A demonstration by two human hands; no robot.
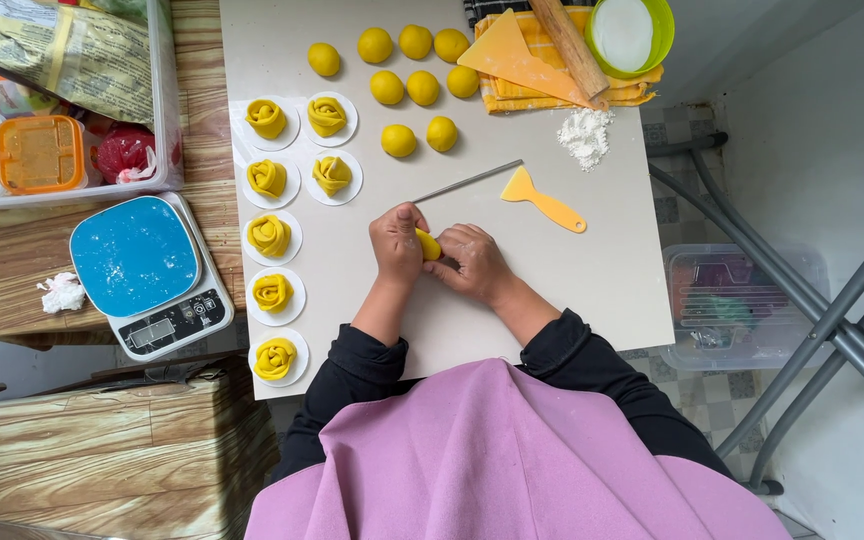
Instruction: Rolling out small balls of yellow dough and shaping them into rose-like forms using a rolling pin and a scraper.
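soft yellow dough piece (429, 244) pinched between left hand (398, 243) and right hand (472, 262) fingers, closed round it.

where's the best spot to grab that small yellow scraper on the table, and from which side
Probably the narrow handle of the yellow scraper, which points toward the lower right, away from the wide flat blade. Coming from the right side, nearer the right hand, looks clear: the metal rod lies only by the blade end.
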